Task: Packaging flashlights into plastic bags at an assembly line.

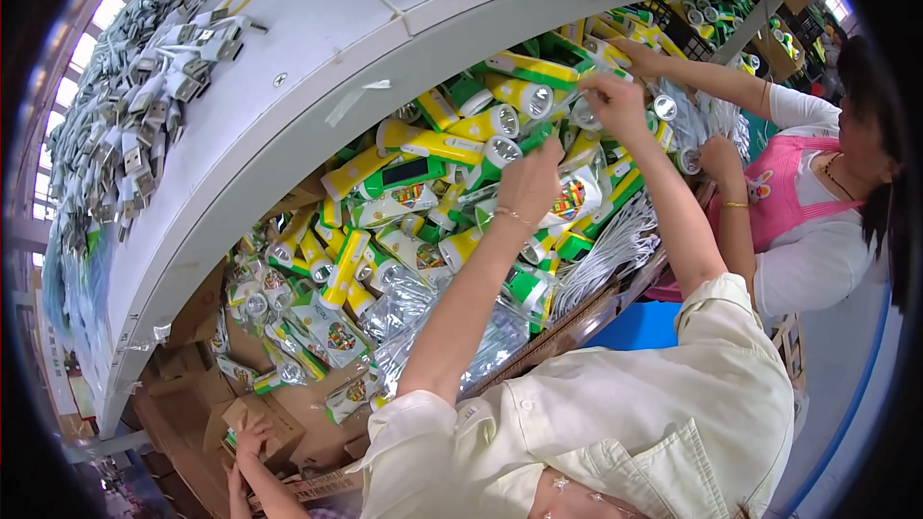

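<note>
My left hand (529, 181) is closed over the pile, its fingers round the green body of a flashlight (502, 152) with a round clear lens. Just to the right and farther off, my right hand (616, 104) has its fingers pinched together above another flashlight head (585, 115). What it pinches is hidden. Beneath both hands lie many yellow, green and white flashlights (444, 146), some in clear bags. A bagged white package with a colourful print (577, 196) lies right beside my left wrist.
White charging cables (615, 250) lie bundled at the right. USB cables (183, 67) are heaped on the curved white table (317, 10). Clear plastic bags (452, 327) lie near my left forearm. A co-worker in a pink apron (793, 194) reaches in from the right; another person's hands (252, 434) touch a carton lower left.
</note>
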Tool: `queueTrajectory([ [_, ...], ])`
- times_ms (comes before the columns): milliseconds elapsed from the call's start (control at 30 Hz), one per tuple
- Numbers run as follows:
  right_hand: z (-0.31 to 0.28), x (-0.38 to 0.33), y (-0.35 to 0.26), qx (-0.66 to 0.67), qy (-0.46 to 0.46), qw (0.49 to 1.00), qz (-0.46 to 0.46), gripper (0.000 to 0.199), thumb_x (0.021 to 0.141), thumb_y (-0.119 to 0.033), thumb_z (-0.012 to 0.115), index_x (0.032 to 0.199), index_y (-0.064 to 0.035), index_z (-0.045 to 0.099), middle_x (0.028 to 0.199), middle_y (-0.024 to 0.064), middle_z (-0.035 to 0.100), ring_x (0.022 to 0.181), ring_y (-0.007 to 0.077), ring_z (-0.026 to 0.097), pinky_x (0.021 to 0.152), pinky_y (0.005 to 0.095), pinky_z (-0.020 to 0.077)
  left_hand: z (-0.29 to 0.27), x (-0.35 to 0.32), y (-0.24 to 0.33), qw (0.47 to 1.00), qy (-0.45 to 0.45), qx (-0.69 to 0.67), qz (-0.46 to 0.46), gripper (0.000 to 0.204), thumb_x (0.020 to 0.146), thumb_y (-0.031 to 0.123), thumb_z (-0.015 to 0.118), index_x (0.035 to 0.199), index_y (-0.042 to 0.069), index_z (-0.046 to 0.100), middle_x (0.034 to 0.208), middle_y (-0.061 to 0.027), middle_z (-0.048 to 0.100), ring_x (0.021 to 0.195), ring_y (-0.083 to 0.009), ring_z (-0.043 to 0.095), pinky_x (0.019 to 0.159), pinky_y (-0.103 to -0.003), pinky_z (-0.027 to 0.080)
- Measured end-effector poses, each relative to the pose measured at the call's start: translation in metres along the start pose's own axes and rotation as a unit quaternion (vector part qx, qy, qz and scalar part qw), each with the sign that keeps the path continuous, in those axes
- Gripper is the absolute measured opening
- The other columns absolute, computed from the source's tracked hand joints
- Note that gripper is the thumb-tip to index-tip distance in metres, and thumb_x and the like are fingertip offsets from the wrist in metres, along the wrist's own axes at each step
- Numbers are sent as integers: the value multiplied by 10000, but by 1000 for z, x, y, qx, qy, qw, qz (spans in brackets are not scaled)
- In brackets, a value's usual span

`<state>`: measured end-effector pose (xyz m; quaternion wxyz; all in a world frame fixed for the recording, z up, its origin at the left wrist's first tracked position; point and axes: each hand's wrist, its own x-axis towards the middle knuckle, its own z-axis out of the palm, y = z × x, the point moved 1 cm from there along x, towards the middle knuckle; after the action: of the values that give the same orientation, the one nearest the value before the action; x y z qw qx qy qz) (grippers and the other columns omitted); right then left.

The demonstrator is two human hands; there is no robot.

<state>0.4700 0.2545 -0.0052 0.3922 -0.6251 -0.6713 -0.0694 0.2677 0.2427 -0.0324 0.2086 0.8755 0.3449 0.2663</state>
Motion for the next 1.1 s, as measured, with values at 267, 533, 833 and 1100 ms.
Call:
queueTrajectory([
  [267,-105,10,-89,16,134,990,-46,206,717,96,638,877,-23,691,736,44,606,617,87,533,543,203,406,-150,-120,-36,764,307,-541,-169,195,849,137,573,1030,78,533,922,-37,555,637,-186,598,533,-313,493],
  [533,-26,-16,-233,300,-4,947,-112,273,613,100,553,813,-13,700,629,31,539,553,95,463,495,235,326,-275,-318,-106,779,510,-183,-315,132,930,182,526,915,51,538,693,-37,571,569,-105,532,517,-254,455],
  [833,213,-44,-473,472,-352,806,-62,130,701,-180,729,814,-116,719,720,51,671,618,174,626,589,317,487,-322,-450,-250,695,516,226,-448,220,878,228,574,895,9,584,751,-166,630,662,-287,607,664,-387,477],
  [1100,303,-90,-591,548,-441,710,26,297,707,-197,718,992,-128,671,895,61,662,801,185,643,720,323,498,-382,-548,-291,569,408,355,-619,295,888,319,536,1058,82,583,920,-172,650,861,-399,606,767,-488,474],
])
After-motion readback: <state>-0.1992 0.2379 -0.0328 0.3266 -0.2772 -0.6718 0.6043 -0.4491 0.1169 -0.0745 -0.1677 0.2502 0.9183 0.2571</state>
